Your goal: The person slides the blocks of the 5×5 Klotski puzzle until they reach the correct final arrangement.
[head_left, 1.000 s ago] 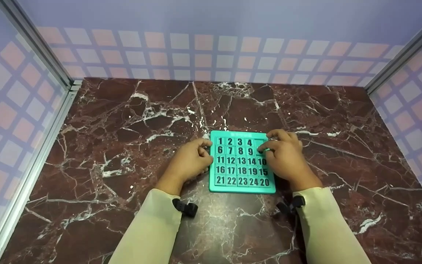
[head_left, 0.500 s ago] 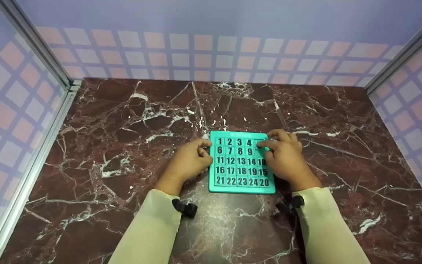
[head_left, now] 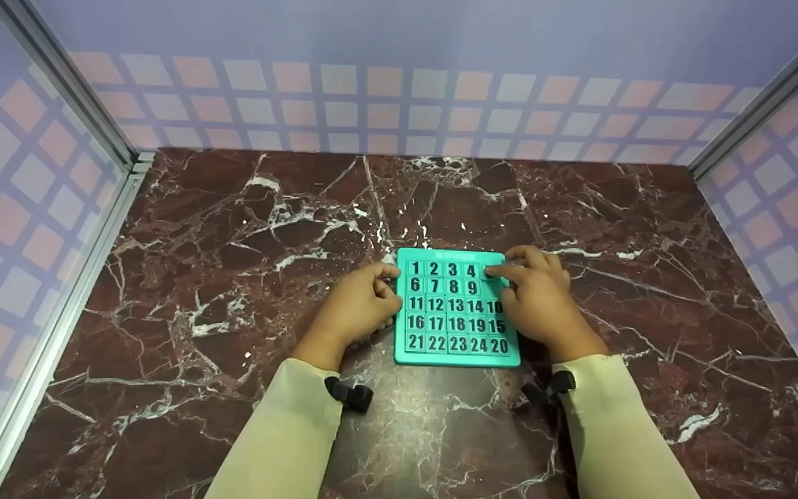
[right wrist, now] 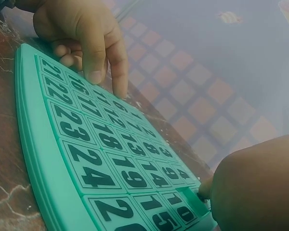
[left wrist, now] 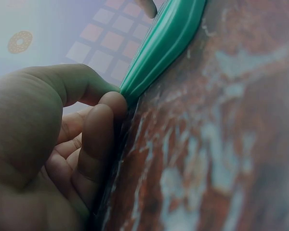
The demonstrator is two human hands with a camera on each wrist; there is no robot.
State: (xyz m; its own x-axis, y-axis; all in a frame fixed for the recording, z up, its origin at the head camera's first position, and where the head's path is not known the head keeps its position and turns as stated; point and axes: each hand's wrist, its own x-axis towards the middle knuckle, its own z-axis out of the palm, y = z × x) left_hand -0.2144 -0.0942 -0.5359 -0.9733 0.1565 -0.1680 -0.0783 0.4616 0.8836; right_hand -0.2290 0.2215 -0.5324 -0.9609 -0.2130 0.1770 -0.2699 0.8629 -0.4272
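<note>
A turquoise number slide puzzle [head_left: 458, 367] lies flat on the table, with rows of black-numbered tiles; the empty slot [right wrist: 197, 202] shows beyond tile 10 in the right wrist view. My left hand [head_left: 356, 305] pinches the puzzle's left edge; in the left wrist view its fingertips [left wrist: 113, 103] meet at the green rim. My right hand [head_left: 541, 294] lies over the right edge, with one extended finger [head_left: 499, 271] pressing on the top right tile place beside tile 4. That tile's number is hidden under the finger. Another finger touches the upper right corner.
Dark red marble-patterned table [head_left: 233, 388] all around the puzzle. A lilac wall with pink and white squares [head_left: 385, 114] stands behind, and metal-framed side panels [head_left: 73, 97] close off left and right. Black wrist camera mounts [head_left: 350, 394] sit at both sleeves.
The right hand's finger has slid upward from the second row to the top row on the right; the gap now lies beside tile 9. The left hand has stayed in place.
</note>
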